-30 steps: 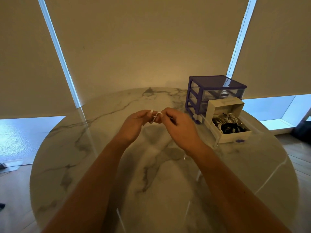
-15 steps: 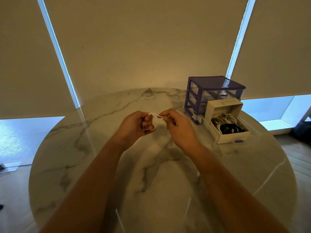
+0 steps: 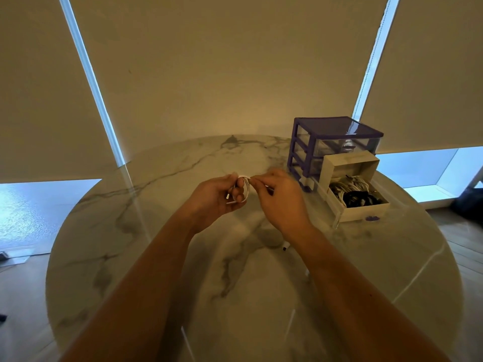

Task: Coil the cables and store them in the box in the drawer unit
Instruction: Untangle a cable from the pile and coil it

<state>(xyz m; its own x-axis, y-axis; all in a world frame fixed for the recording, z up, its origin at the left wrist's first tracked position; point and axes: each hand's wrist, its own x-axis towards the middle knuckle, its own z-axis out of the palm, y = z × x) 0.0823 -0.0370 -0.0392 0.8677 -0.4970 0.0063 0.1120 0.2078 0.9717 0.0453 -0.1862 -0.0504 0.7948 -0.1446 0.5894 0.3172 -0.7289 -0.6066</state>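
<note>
Now gripping a small coil of thin white cable (image 3: 244, 188), wound round the fingers of the left hand (image 3: 217, 198) at centre frame, metal plug tip poking out by the palm. Pinching the cable's free run just right of the coil, the right hand (image 3: 281, 197), fingers curled on it. Compared with 1 second ago, more turns on the left fingers and the hands drawn slightly apart, then brought close again; probably the last wraps of this cable, with tucking the end and carrying it over left to do. Dangling below the right wrist, a small dark-tipped plug end (image 3: 285, 247), apparently the cable's other end, so little slack left by that reading.

Right of centre, on the round marble-patterned table (image 3: 130, 231), the purple-framed clear plastic drawer unit (image 3: 334, 142), its lowest drawer pulled out toward the lower right. Sitting in that drawer, the open white cardboard box (image 3: 363, 211), already holding several coiled white and black cables (image 3: 352, 193).

Nothing lying between the hands and the box; open top facing up, lid flap standing at the back. Main risk, as a judgement: coil springing loose on release. Behind, beige roller blinds (image 3: 222, 61) with bright gaps at upper left and upper right.
</note>
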